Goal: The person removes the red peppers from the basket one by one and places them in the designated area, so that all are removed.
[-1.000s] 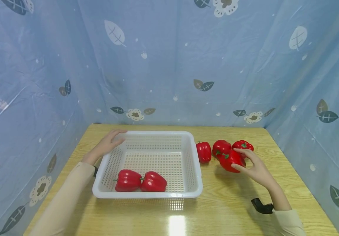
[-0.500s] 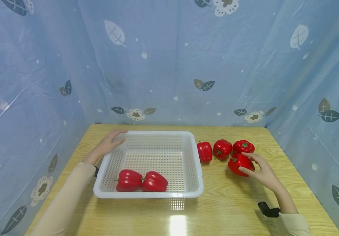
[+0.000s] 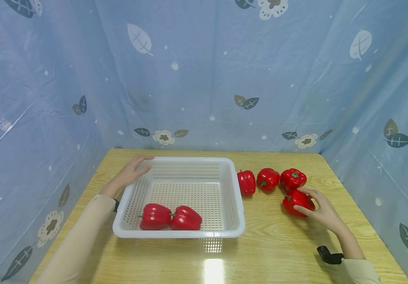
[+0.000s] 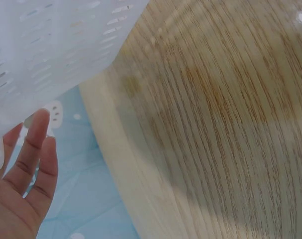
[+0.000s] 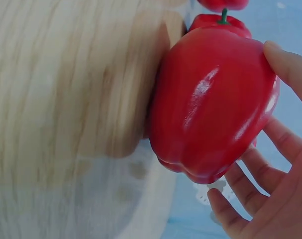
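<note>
In the head view, my right hand [image 3: 319, 209] holds a red bell pepper [image 3: 296, 203] between thumb and fingers, close over the table. The right wrist view shows this glossy bell pepper [image 5: 210, 104] large, with fingertips at its side. Just behind it lies another bell pepper [image 3: 292, 179], its green stem facing up. Two more, one bell pepper [image 3: 268, 180] and another bell pepper [image 3: 246, 183], sit to the left. My left hand [image 3: 127, 175] grips the back left corner of a white plastic basket [image 3: 237, 197], with fingers [image 4: 31, 144] outside its wall in the left wrist view.
Two red bell peppers, one bell pepper [image 3: 155, 217] and one bell pepper [image 3: 185, 218], lie at the basket's front left. The wooden table [image 3: 268, 244] extends in front and to the right. A patterned blue curtain [image 3: 204, 98] encloses the back and sides.
My right hand has moved right, toward me and down with the bell pepper, away from the two left-hand peppers on the table. The left hand and basket have stayed put.
</note>
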Demonstrator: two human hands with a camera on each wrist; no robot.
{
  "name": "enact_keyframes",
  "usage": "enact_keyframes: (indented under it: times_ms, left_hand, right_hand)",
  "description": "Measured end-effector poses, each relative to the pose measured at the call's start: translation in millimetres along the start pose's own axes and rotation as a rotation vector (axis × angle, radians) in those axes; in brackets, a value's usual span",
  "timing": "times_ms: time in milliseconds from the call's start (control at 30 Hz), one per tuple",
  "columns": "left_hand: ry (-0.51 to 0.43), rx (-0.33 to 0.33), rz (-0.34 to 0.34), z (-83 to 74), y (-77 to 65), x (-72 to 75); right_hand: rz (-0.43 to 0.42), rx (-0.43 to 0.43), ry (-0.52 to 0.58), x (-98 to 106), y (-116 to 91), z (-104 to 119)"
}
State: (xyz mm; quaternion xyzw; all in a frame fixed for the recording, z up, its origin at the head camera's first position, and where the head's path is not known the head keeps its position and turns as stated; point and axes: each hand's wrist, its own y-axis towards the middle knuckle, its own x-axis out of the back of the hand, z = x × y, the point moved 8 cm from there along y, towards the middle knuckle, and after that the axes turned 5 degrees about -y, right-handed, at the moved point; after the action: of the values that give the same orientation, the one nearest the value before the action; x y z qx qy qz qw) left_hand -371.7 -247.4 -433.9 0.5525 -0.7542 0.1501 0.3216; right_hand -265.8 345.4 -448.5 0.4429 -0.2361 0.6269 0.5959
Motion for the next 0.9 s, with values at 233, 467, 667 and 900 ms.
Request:
enact_keyframes:
  times_ms: [233, 467, 667, 900]
  left_hand:
    - [-0.005, 0.001, -0.002, 0.6, -0.4, -0.2]
    - [-0.05, 0.053, 0.002, 4.9, -1.5, -2.1]
    - [-0.042, 0.048, 0.0, 4.9, -1.4, -0.9]
    - [0.005, 0.006, -0.008, 3.8, 0.1, -0.4]
  right_hand:
    - [0.0, -0.01, -0.009, 5, -4, -4]
    - [-0.001, 0.001, -0.01, 8, -5, -8]
    - [-0.003, 0.003, -0.006, 10, -5, -9]
    - [0.021, -0.038, 0.024, 12, -5, -13]
